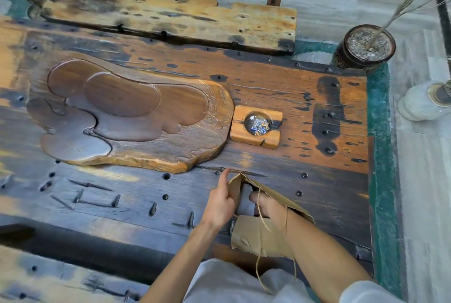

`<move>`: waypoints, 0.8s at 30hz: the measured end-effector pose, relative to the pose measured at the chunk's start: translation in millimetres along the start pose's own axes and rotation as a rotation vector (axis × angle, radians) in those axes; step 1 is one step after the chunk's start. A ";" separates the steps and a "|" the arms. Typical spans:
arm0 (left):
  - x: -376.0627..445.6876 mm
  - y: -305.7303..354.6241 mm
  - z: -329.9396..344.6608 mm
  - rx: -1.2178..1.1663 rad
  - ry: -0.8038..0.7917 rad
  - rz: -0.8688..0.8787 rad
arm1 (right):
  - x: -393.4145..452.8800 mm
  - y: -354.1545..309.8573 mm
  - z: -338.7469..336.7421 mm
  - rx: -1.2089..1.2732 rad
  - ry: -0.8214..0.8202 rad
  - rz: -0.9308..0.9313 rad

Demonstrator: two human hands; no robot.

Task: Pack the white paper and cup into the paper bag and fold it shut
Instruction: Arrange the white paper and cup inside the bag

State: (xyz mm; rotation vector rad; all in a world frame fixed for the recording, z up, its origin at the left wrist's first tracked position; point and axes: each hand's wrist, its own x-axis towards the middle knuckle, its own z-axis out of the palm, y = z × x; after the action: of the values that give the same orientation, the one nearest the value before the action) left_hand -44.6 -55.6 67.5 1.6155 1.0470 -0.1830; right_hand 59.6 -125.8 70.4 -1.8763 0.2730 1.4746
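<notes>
A brown paper bag point(258, 234) with twine handles stands on the dark wooden table near its front edge. My left hand point(220, 201) pinches the bag's left rim and holds the mouth apart. My right hand point(267, 206) reaches down inside the bag, fingers curled around something white point(245, 205) that shows in the opening. Whether that white thing is the paper or the cup I cannot tell. The bag's walls hide the rest of its contents.
A large carved wooden tea tray point(131, 117) lies beyond the bag to the left. A small wooden ashtray point(256, 127) sits behind the bag. A wooden bench point(170, 17) runs along the far side. A dark plant pot point(366, 46) stands past the table's right corner.
</notes>
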 end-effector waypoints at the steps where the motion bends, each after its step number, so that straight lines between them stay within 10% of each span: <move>1: 0.3 0.6 0.9 0.005 0.001 0.002 | 12.9 5.2 -2.2 0.015 0.002 0.033; 17: 4.4 -2.3 7.6 -0.043 0.041 -0.052 | 67.5 31.0 -29.1 -0.004 -0.097 0.180; 24: 7.9 1.4 11.8 -0.066 0.036 -0.047 | 69.2 37.2 -55.2 -0.477 -0.107 0.065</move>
State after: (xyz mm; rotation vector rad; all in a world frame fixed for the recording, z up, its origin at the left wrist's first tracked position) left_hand -34.2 -61.5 59.6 1.5410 1.1081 -0.1493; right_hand 102.6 -170.2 -3.1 -2.1587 -0.0800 1.7952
